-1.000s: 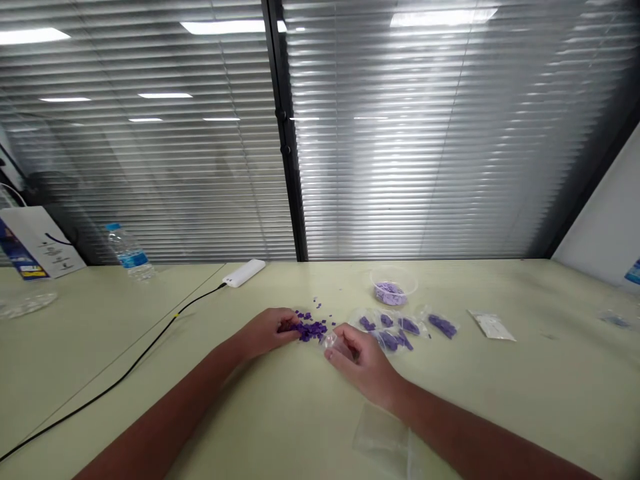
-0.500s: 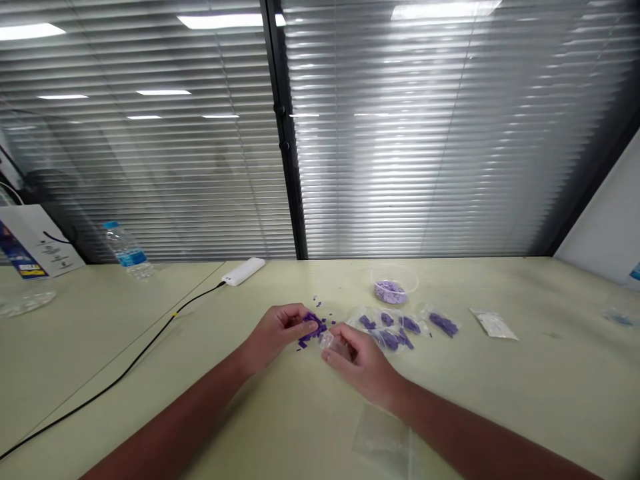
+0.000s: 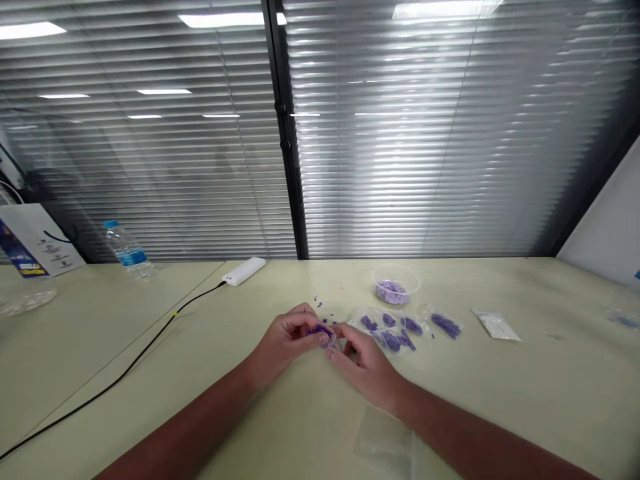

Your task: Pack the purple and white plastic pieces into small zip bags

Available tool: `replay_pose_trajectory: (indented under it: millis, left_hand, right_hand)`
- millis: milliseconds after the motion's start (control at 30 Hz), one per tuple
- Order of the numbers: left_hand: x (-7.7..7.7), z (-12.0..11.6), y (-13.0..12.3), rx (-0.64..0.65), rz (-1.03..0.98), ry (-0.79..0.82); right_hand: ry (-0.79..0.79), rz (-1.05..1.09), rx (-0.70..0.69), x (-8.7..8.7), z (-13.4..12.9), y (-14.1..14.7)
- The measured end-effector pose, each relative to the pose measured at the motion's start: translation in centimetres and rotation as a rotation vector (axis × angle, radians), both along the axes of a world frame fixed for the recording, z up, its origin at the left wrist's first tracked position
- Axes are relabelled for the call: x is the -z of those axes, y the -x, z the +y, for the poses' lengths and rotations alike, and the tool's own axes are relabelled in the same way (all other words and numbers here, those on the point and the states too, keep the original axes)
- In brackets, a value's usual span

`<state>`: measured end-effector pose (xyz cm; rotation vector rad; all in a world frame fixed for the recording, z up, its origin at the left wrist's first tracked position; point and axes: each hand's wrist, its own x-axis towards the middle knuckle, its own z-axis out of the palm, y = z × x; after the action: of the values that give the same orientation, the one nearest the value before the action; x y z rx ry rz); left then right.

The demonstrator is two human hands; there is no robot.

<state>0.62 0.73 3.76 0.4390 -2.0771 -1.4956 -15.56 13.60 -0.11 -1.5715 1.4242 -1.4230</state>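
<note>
Small purple pieces (image 3: 320,328) are pinched in my left hand (image 3: 286,339), at the mouth of a small clear plastic bag (image 3: 331,340). My right hand (image 3: 367,367) holds that bag between thumb and fingers. The two hands meet low over the table, fingertips nearly touching, and the fingers partly hide the bag and pieces. A few loose purple bits (image 3: 320,305) lie just beyond my hands. To the right are several clear bags of purple pieces (image 3: 391,341), with one more filled bag (image 3: 446,326) beside them.
A round clear tub (image 3: 393,292) of pale purple bits stands behind the bags. A white packet (image 3: 496,326) lies further right, and a flat clear bag (image 3: 384,440) near the front. At left are a water bottle (image 3: 129,252), a white power strip (image 3: 244,272) and its black cable (image 3: 145,350).
My left hand has moved right, bringing purple pieces to the bag's mouth. The pile seen earlier beside its fingers is now mostly hidden or gathered. My right hand has barely shifted.
</note>
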Motion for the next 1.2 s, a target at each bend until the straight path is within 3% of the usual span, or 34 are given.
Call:
replay_pose_trajectory:
  millis: [433, 533, 633, 733, 867, 1000, 1200]
  left_hand:
    - [0.4, -0.5, -0.2, 0.049, -0.02, -0.066]
    - [0.6, -1.1, -0.2, -0.036, -0.012, -0.11]
    - [1.0, -2.1, -0.4, -0.191, -0.069, 0.065]
    - [1.2, -2.6, -0.6, -0.231, -0.111, 0.341]
    - [0.8, -1.5, -1.0, -0.164, -0.027, 0.58]
    - [0.0, 0.2, -1.3, -0.052, -0.005, 0.791]
    - [-0.3, 0.5, -1.5, 0.007, -0.019, 0.868]
  right_hand:
    - [-0.006, 0.022, -0.008, -0.5, 0.3, -0.1]
    - [-0.01, 0.034, 0.018, -0.4, 0.3, 0.0]
    - [0.017, 0.035, 0.027, 0.0, 0.2, 0.0]
    - [0.024, 0.094, 0.095, 0.3, 0.1, 0.0]
    - [-0.01, 0.242, 0.239, 0.5, -0.2, -0.2]
    - [-0.008, 0.273, 0.261, 0.5, -0.3, -0.2]
    - [0.042, 0.23, 0.266, 0.7, -0.2, 0.0]
